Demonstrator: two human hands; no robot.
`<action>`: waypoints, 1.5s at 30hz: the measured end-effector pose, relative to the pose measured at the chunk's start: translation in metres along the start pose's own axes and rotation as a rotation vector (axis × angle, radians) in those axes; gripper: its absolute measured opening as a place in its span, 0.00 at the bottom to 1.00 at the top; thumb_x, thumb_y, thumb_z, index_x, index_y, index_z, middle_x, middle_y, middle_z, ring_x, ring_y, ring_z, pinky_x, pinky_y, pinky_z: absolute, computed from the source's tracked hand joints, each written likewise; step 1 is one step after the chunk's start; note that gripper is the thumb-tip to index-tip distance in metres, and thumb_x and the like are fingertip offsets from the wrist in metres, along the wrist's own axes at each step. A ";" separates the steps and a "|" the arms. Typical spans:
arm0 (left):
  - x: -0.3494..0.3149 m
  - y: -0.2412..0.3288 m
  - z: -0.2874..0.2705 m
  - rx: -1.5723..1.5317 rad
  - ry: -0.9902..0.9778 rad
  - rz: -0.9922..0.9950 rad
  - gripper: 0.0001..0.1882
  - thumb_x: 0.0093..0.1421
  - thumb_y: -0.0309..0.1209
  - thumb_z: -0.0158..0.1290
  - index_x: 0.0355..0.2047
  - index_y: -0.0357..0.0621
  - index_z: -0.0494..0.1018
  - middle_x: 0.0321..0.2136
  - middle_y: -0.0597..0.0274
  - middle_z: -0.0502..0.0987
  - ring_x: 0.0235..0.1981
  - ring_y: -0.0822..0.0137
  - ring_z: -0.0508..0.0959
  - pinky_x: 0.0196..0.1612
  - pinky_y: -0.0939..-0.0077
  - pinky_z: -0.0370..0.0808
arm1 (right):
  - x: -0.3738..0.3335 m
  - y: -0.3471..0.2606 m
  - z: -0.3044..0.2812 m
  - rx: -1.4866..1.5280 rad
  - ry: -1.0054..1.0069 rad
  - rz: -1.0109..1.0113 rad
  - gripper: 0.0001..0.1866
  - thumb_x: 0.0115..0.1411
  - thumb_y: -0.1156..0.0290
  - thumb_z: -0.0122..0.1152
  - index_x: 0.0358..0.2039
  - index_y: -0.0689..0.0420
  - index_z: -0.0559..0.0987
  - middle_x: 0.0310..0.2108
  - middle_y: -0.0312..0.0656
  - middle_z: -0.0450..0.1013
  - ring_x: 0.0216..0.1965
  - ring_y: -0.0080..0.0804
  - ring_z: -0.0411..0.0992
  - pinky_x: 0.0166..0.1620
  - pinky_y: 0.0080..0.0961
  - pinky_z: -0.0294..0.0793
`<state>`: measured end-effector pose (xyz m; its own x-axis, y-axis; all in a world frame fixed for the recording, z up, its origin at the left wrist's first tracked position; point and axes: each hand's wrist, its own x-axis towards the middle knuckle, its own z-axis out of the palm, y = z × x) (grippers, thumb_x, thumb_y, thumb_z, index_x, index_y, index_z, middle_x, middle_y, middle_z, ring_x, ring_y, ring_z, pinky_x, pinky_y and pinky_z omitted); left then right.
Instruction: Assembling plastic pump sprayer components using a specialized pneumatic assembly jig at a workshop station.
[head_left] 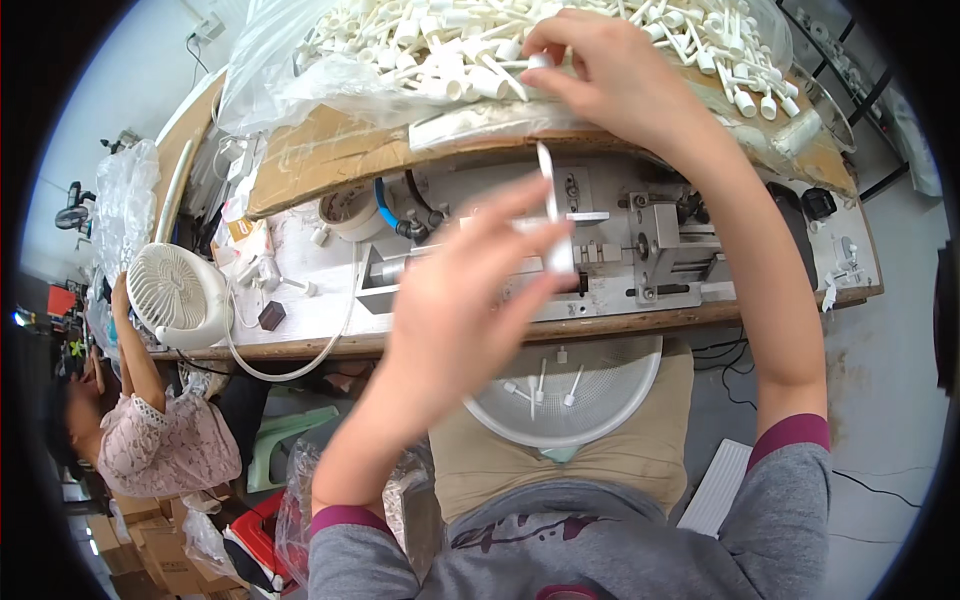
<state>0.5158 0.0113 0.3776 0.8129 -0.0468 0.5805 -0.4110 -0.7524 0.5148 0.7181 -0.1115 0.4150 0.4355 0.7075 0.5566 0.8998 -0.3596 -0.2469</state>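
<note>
My left hand (455,310), smeared by motion, is over the bench fixture. Its fingers are closed on a white plastic cap with a thin stem (558,262), the stem pointing up and away. At the near edge of the heap, my right hand (635,85) pinches another white cap (540,62) between thumb and fingers. The heap of white stemmed caps (440,30) spreads over a cardboard-topped shelf. Under my hands sits a metal clamping fixture (660,245), partly covered by the left hand. On my lap a translucent mesh basket (490,420) holds several stemmed caps (541,382).
A white fan (178,295) stands on the bench's left end, near a tape roll (350,210) and a looping pale tube (300,372). Clear plastic sheeting (265,90) drapes by the heap. Another person (170,445) sits at the left. A green stool (285,440) is nearby.
</note>
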 end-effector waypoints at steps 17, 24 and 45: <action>-0.038 -0.003 0.042 0.349 -0.273 0.011 0.16 0.49 0.33 0.65 0.38 0.39 0.81 0.47 0.51 0.81 0.22 0.65 0.81 0.29 0.75 0.76 | -0.071 -0.041 -0.034 0.230 0.010 0.234 0.11 0.54 0.73 0.67 0.38 0.62 0.79 0.32 0.39 0.75 0.31 0.27 0.71 0.34 0.23 0.69; 0.020 -0.022 0.000 0.132 0.140 0.051 0.14 0.52 0.28 0.67 0.40 0.44 0.82 0.29 0.63 0.82 0.24 0.74 0.76 0.29 0.81 0.73 | -0.156 -0.080 -0.004 0.102 0.075 0.011 0.16 0.47 0.82 0.67 0.39 0.62 0.78 0.46 0.48 0.74 0.40 0.44 0.75 0.40 0.36 0.77; 0.008 -0.013 -0.014 -0.002 0.123 -0.017 0.17 0.50 0.22 0.66 0.43 0.40 0.82 0.46 0.56 0.78 0.39 0.68 0.82 0.41 0.77 0.83 | -0.107 -0.074 0.000 0.125 -0.111 0.085 0.12 0.52 0.67 0.69 0.32 0.57 0.74 0.30 0.43 0.77 0.29 0.43 0.78 0.33 0.37 0.77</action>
<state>0.5219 0.0301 0.3841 0.7629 0.0467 0.6448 -0.3986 -0.7513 0.5261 0.6049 -0.1612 0.3739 0.5037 0.7432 0.4403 0.8530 -0.3472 -0.3898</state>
